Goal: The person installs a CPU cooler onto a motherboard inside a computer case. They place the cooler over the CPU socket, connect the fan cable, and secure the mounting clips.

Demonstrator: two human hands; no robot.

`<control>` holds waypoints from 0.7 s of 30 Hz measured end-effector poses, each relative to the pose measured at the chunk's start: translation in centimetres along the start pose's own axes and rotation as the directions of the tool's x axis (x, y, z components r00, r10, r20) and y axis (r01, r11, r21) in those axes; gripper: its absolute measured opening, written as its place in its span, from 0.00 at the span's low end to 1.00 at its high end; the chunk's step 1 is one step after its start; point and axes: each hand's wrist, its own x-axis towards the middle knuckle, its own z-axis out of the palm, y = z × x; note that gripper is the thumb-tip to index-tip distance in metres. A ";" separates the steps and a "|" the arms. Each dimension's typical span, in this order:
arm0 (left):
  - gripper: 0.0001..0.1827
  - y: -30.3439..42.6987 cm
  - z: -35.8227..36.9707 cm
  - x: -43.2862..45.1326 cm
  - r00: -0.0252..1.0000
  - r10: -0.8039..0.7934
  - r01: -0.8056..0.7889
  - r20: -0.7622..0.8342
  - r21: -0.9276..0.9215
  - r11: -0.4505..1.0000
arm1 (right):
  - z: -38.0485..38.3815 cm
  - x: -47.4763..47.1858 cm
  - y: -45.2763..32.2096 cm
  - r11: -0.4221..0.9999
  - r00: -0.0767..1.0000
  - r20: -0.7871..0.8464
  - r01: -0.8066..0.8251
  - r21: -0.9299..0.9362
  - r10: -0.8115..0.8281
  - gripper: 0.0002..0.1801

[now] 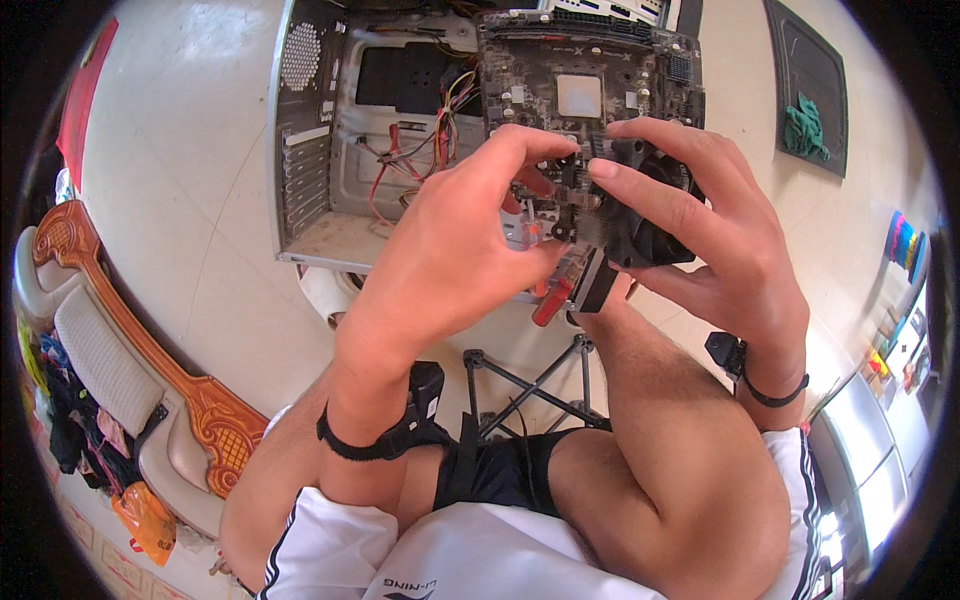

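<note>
My left hand (pixel 442 247) and my right hand (pixel 724 217) hold a black CPU cooler (pixel 651 238) between them. Its round fan faces my right hand, and its finned heat sink side lies by my left fingertips. Beyond the cooler, a dark motherboard (pixel 525 79) rests over the right part of an open computer case (pixel 319 244). A square metal-topped processor (pixel 579 96) sits bare in the board's socket. Near my left thumb, a screwdriver with a red handle (pixel 553 301) lies at the case's near edge. Something with a clear and orange part shows behind my left fingers.
Loose cables (pixel 442 112) run through the case. A folding stool frame (pixel 529 390) stands below it, by my legs. To the left is a carved wooden sofa (pixel 195 397) with clothes piled beside it. A dark panel (pixel 814 75) with a green cloth (pixel 806 127) lies on the floor at right.
</note>
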 end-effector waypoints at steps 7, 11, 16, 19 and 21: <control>0.37 0.0 0.0 -0.1 0.996 0.072 -0.065 -0.048 0.130 0.989 | 0.5 -0.3 0.1 1.000 0.999 -0.038 0.010 -0.007 -0.010 0.45; 0.35 0.0 -0.3 -0.2 0.987 0.152 -0.140 -0.052 0.191 0.972 | 0.6 -0.5 0.2 0.999 0.998 -0.051 0.028 -0.019 -0.029 0.43; 0.35 0.2 -0.4 -0.3 0.980 0.194 -0.178 -0.050 0.234 0.956 | 0.3 -0.4 0.3 0.999 0.999 -0.025 0.044 -0.009 -0.044 0.41; 0.36 0.4 -0.5 -0.3 0.976 0.213 -0.190 -0.046 0.292 0.937 | 0.3 -0.2 0.3 0.998 0.999 0.005 0.053 -0.016 -0.053 0.42; 0.36 0.6 -0.4 -0.4 0.974 0.221 -0.194 -0.054 0.311 0.930 | 0.2 -0.3 0.2 0.999 0.999 0.018 0.048 -0.006 -0.048 0.42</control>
